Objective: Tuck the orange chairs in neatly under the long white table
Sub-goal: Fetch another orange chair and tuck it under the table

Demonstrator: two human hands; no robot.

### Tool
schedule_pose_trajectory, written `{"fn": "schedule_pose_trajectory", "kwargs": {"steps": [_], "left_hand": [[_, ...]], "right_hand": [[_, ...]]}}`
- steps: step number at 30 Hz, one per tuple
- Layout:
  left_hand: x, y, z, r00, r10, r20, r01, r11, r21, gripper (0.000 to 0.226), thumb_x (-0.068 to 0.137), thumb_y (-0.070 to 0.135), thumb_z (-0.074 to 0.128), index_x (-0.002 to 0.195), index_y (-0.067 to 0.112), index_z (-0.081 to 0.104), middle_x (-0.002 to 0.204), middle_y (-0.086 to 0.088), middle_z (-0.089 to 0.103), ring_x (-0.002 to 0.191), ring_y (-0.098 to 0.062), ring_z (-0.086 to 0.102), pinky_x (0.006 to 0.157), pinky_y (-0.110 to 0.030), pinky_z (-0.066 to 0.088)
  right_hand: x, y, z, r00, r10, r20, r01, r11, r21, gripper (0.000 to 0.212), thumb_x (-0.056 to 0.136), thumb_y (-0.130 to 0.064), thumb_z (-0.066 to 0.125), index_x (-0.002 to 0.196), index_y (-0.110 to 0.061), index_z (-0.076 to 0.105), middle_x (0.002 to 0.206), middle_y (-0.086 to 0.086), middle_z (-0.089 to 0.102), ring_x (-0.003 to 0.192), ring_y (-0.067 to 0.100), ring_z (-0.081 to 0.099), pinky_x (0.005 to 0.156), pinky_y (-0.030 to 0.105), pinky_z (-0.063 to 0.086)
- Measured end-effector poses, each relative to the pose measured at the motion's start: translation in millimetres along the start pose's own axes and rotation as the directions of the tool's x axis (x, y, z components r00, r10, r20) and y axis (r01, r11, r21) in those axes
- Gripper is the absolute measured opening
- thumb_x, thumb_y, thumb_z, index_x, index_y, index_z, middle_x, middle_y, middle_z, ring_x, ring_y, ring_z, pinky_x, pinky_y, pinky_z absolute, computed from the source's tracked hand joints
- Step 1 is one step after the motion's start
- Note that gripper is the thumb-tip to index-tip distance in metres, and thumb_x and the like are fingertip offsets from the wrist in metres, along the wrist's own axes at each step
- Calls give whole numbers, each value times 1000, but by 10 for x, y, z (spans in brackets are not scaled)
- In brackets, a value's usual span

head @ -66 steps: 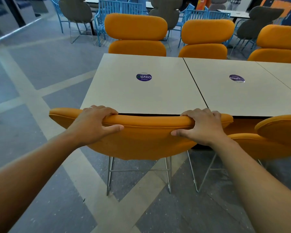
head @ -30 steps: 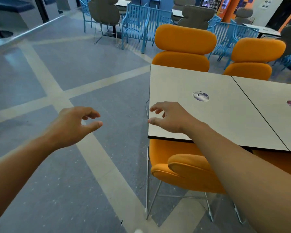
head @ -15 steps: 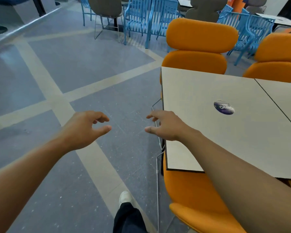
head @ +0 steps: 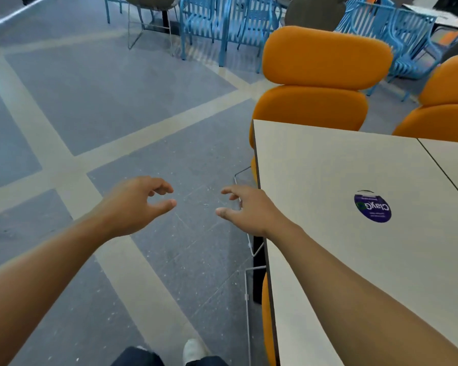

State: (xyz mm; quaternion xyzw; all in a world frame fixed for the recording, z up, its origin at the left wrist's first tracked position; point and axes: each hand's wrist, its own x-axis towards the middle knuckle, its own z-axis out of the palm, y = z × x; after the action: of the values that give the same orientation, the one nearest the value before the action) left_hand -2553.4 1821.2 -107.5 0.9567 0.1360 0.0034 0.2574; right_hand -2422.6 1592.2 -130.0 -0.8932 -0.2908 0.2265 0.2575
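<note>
Grey floor (head: 117, 101) shows under loosely curled fingers (head: 164, 206), spread apart and holding nothing, on both the left hand (head: 132, 204) and the right hand (head: 249, 210), which hovers just beside the white tabletop (head: 315, 167). Under its near edge sits 1 tucked orange chair (head: 266, 313). At its far edge stand 2 more, the end chair (head: 320, 80) and the corner chair (head: 444, 101).

Single view on record: a wide-angle camera worn on the person's head, facing forward and steeply down over the floor (head: 117, 107). The left hand (head: 132, 204) and right hand (head: 249, 210) sat near frame centre, forearms entering from 7 and 5 o'clock. The white surface (head: 328, 175) lay close, filling 3 to 5 o'clock. An orange chair (head: 325, 56) stood farther off at 1 o'clock. A shoe (head: 193, 350) showed at 6 o'clock.
</note>
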Motion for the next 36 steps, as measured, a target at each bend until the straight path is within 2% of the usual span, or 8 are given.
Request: {"fn": "schedule_pose_trajectory", "kwargs": {"steps": [8, 14, 18, 23, 29, 36], "left_hand": [[1151, -533, -142, 993, 55, 106, -54, 998, -12, 36, 88, 48, 61, 118, 28, 63, 117, 7, 65, 103, -11, 59, 83, -25, 40], [2183, -1098, -394, 982, 118, 151, -115, 993, -27, 34, 88, 47, 62, 116, 28, 64, 116, 7, 66, 101, -10, 58, 83, -24, 40], [2744, -1333, -625, 968, 161, 194, -155, 987, -47, 34, 89, 46, 61, 117, 28, 64, 116, 8, 65, 101, -8, 57, 85, -22, 38], [3519, -1569, -912, 955, 204, 215, -204, 979, -23, 34, 88, 46, 62, 117, 27, 64, 116, 7, 65, 99, -9, 57, 84, -22, 39], [4500, -1685, -1018, 933, 260, 249, -271, 963, 12, 35, 89, 47, 61, 118, 27, 65, 115, 7, 65, 97, -9, 57, 83, -23, 40], [5906, -1514, -916, 910, 312, 273, -325, 946, 5, 35, 88, 47, 63, 117, 27, 65, 114, 7, 65, 98, -10, 58, 83, -23, 41]], "right_hand": [[992, -99, -119, 996, 71, -60, -68, 997, 44, 55, 90, -48, 68, 141, -31, 54, 135, 0, 58, 120, 18, 56, 102, 41, 48], [1925, -306, -205, 980, 170, -102, -161, 983, 91, 53, 92, -47, 67, 141, -33, 52, 135, -4, 56, 120, 16, 55, 94, 33, 47], [2453, -427, -273, 962, 234, -142, -217, 968, 128, 52, 92, -45, 68, 140, -31, 54, 133, -2, 57, 116, 16, 55, 95, 34, 49], [3150, -538, -393, 946, 278, -168, -251, 953, 168, 52, 92, -44, 68, 140, -31, 53, 135, -2, 57, 119, 18, 55, 97, 37, 50], [3899, -458, -625, 925, 315, -212, -273, 940, 203, 51, 92, -43, 69, 139, -33, 53, 136, -2, 56, 123, 19, 53, 103, 42, 47], [4915, 62, -1082, 897, 360, -258, -309, 926, 219, 52, 92, -42, 69, 140, -29, 53, 137, 0, 55, 123, 21, 53, 101, 40, 47]]}}
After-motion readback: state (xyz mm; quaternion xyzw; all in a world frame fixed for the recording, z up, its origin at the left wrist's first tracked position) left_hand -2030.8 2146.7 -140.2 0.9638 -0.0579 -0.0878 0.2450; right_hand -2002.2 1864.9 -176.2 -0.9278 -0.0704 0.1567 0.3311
